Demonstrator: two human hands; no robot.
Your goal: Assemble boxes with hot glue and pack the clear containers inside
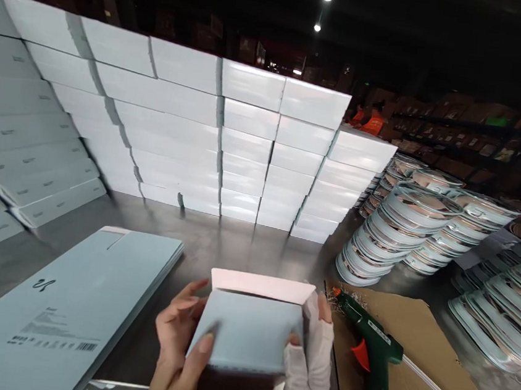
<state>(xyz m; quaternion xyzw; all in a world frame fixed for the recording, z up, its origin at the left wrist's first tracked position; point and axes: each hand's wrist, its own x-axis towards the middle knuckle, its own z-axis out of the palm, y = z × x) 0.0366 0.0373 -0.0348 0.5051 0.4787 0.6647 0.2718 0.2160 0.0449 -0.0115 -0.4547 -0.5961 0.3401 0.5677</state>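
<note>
A: What are the hands doing?
B: The left hand (179, 345) and the gloved right hand (311, 355) both grip a pale blue box (248, 333) by its sides, its white flap (262, 286) standing open, just above the tabletop (236, 248)

A: And around it?
B: A green glue gun (372, 349) lies on cardboard (419, 367) just to the right; flat blue sheets (63, 304) are stacked to the left, finished boxes (246, 150) behind

- A small pale-blue cardboard box (249, 330), flat and rectangular, sits low over the table's near edge, gripped at both sides.
- Its white end flap (263, 286) stands open along the far edge.
</note>
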